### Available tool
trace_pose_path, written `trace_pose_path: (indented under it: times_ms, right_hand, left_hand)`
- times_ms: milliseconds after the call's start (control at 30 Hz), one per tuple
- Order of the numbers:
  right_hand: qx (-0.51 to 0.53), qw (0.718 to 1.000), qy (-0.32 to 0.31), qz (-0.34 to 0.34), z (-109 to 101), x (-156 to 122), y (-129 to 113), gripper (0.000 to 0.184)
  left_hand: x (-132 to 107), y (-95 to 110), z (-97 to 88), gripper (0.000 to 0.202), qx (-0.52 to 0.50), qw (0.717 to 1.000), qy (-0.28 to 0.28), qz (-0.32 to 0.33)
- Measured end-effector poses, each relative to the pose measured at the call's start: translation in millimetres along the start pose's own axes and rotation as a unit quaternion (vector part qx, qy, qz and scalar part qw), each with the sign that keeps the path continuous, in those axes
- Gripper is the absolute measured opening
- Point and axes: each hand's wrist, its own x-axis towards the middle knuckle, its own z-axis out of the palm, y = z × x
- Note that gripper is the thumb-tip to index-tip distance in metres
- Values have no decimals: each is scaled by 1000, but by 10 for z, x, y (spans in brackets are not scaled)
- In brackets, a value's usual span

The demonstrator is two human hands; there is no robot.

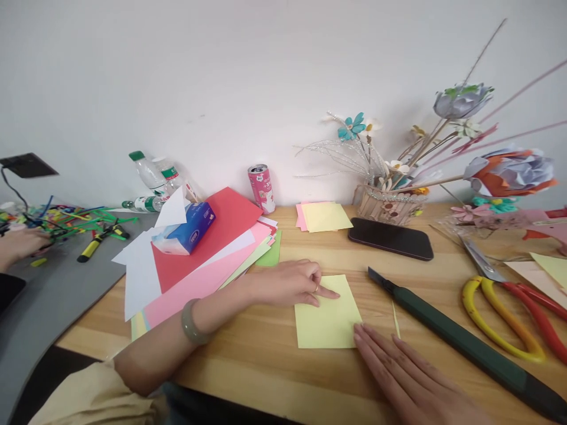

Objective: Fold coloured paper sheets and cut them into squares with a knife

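Two hands: your left hand [287, 283] and your right hand [407, 372] both rest on the wooden table [266, 360], and neither one grips anything.
Left hand: it is loosely curled, and one finger lies stretched out on the top left part of the yellow paper [330, 316].
Right hand: it lies flat with the fingers spread a little, and the fingertips touch the bottom right corner of the yellow paper.
Yellow paper: it lies flat on the table, right between your two hands.
Thin strip [396, 319]: a skinny yellow bit lies just to the right of the paper.
Craft knife [465, 345]: it is dark green and lies slanted, just past the strip, close to your right hand.
Scissors [509, 310]: they have yellow and red handles and lie further right.
Phone [390, 238]: it is black and lies behind the paper.
Paper pile [212, 260]: big coloured sheets lie left of your left hand, with a blue tissue pack [185, 230] on top.
Other hand [20, 245]: someone else's hand shows at the far left edge.
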Motion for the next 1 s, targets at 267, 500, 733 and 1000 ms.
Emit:
trace_pose_path:
  times_ms: [267,500,733,1000]
  right_hand:
    - [-93,995,7,-19,9,-39,-45,65]
    - [-15,991,66,112,77,-26,-158,56]
    - [-50,994,57,74,5,-26,-91,55]
    - [-69,993,69,69,-75,6,-131,64]
  left_hand:
    - [-268,744,233,29,214,976,41,28]
    - [-665,974,449,38,316,948,30,-35]
    - [-859,863,385,37,246,968,24,-37]
    - [-901,772,448,40,184,982,34,-31]
